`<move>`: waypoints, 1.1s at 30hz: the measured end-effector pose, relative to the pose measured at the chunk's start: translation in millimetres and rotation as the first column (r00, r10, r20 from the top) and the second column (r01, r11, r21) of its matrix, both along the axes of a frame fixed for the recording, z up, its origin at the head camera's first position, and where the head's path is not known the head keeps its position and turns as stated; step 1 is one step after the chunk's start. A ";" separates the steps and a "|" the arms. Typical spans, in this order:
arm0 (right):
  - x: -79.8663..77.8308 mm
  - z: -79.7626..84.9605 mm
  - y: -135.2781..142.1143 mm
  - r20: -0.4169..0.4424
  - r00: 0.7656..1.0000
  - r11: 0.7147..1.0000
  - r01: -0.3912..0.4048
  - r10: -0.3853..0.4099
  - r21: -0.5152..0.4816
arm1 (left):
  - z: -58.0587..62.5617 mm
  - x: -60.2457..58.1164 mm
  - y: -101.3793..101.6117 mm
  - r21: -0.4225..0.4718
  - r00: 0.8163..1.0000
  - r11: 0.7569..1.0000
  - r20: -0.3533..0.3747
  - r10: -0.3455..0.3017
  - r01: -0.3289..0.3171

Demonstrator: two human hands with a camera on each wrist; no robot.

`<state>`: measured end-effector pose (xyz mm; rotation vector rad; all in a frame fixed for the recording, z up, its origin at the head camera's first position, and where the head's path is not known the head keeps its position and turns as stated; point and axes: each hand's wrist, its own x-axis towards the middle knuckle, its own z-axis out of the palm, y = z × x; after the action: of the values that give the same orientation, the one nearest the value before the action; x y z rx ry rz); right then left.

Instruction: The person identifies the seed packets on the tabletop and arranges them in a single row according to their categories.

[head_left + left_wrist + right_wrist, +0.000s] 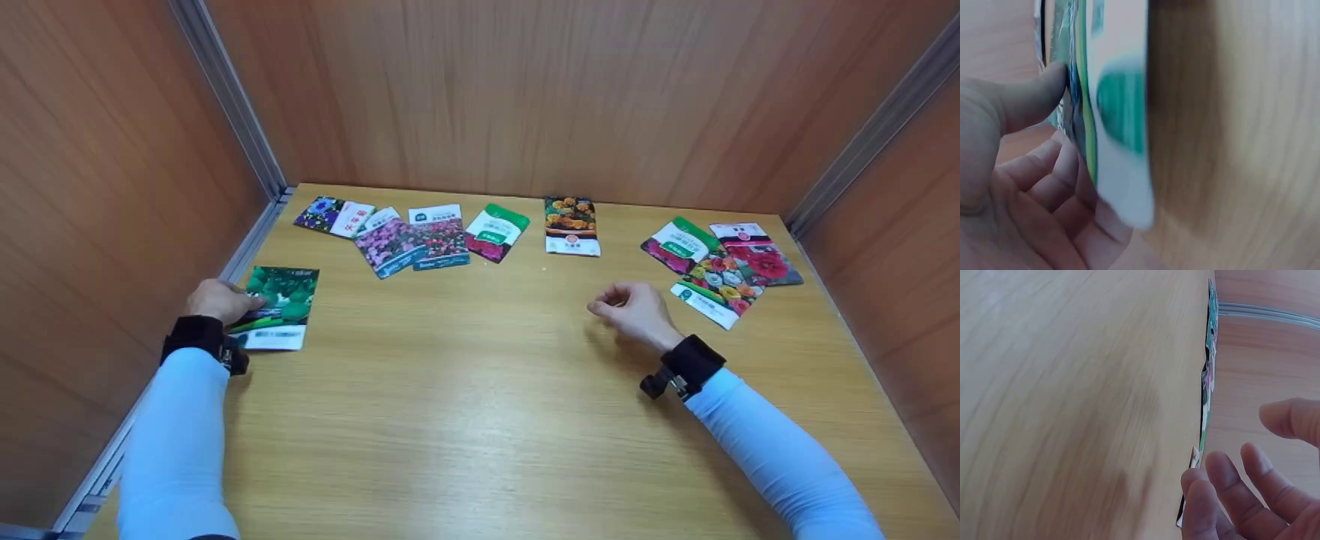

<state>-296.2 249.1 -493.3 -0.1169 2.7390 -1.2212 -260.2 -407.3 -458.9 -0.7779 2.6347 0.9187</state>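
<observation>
At the table's left side my left hand [217,301] holds a stack of seed packets, the top one a green-leaf seed packet [289,296] with a white lower band. In the left wrist view the thumb lies on the face of the packets [1120,174] and the other fingers are curled underneath; layered edges show beside the thumb. My right hand [634,309] hovers over the right half of the table with loosely bent fingers and nothing between them. Nearest to it are an orange-flower seed packet [571,225] and a mixed-flower seed packet [720,285].
Along the back lie a blue-flower packet [322,214], a purple-flower packet [386,244], a red-flower packet [440,238] and a green-topped packet [497,231]. At right, another green-topped packet [679,244] and a pink-flower packet [761,255] overlap. Wooden panels [525,97] enclose the table.
</observation>
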 end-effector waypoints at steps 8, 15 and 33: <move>2.5 -1.0 2.8 0.031 1.000 1.000 0.003 -0.002 -0.018 | 1.9 4.8 -3.9 -0.092 0.999 0.996 -0.048 0.015 -0.019; 3.7 -0.2 3.9 0.028 1.000 1.000 -0.010 0.011 -0.021 | -2.9 9.4 -9.4 -0.154 0.999 0.988 -0.050 -0.002 -0.006; -0.5 -4.3 4.5 0.044 0.999 1.000 0.002 0.000 -0.027 | 0.1 7.3 2.2 -0.242 1.000 0.970 -0.006 -0.015 0.013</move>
<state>-296.7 253.6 -497.6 -0.0905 2.6860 -1.2466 -252.9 -405.1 -458.8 -0.8100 2.7891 0.6028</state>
